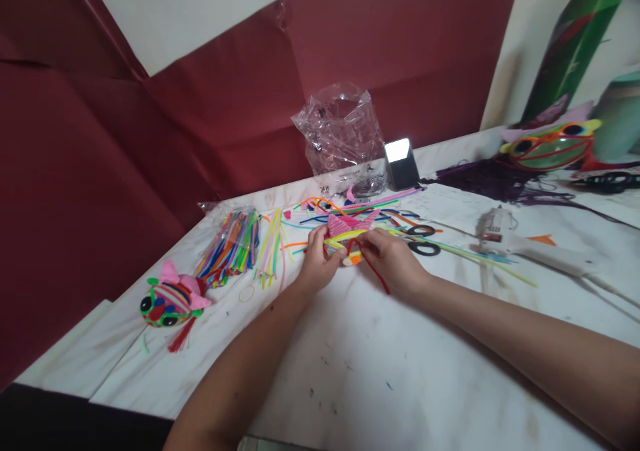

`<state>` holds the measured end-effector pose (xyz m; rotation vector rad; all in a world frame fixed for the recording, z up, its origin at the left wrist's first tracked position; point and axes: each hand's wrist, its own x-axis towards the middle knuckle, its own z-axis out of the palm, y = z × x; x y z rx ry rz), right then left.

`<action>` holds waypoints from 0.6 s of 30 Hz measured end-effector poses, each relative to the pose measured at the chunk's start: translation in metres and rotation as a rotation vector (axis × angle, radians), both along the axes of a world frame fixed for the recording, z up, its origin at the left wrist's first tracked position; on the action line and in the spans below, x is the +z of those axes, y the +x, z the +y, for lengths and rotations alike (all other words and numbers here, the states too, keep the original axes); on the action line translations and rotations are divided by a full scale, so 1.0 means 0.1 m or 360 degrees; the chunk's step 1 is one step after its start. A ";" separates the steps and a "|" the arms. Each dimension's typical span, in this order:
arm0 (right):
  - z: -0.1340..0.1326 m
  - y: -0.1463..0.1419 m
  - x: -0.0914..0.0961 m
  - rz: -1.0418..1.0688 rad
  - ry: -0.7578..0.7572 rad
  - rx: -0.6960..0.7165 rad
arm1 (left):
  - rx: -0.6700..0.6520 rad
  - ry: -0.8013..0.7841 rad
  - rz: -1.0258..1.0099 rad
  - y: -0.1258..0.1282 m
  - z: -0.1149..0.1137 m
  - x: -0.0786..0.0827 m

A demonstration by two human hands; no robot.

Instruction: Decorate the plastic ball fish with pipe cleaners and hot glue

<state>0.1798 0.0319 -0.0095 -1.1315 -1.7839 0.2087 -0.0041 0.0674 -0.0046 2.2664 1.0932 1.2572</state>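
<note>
White marbled table [360, 364] | bagged pipe cleaners [233, 248] | 1 striped fish figure [173, 299] | scissors [424, 248] | glue gun [543, 254]

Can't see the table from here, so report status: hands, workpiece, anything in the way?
Left hand holding pink-and-yellow craft piece. Right hand pinching red pipe cleaner at it. Black-handled scissors beside right hand, seemingly not blocking.

The left hand [319, 264] grips a pink-and-yellow craft [345, 224]; the right hand [393, 261] holds a red fuzzy stem [373, 274]. Multicoloured stems [233, 248] lie left of the left hand, a glue gun [545, 254] right of the right.
</note>
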 end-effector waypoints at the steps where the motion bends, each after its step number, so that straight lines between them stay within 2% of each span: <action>1: 0.00 0.00 0.00 0.0003 -0.0001 0.0000 | -0.0010 -0.0009 -0.0002 -0.01 0.00 0.00; 11: 0.01 0.00 -0.01 0.0046 -0.0016 -0.0008 | 0.0080 -0.0069 -0.0013 0.02 -0.04 0.01; 18: 0.02 -0.01 -0.01 0.0121 -0.0033 0.0000 | -0.0034 -0.0158 -0.0220 0.05 -0.03 -0.01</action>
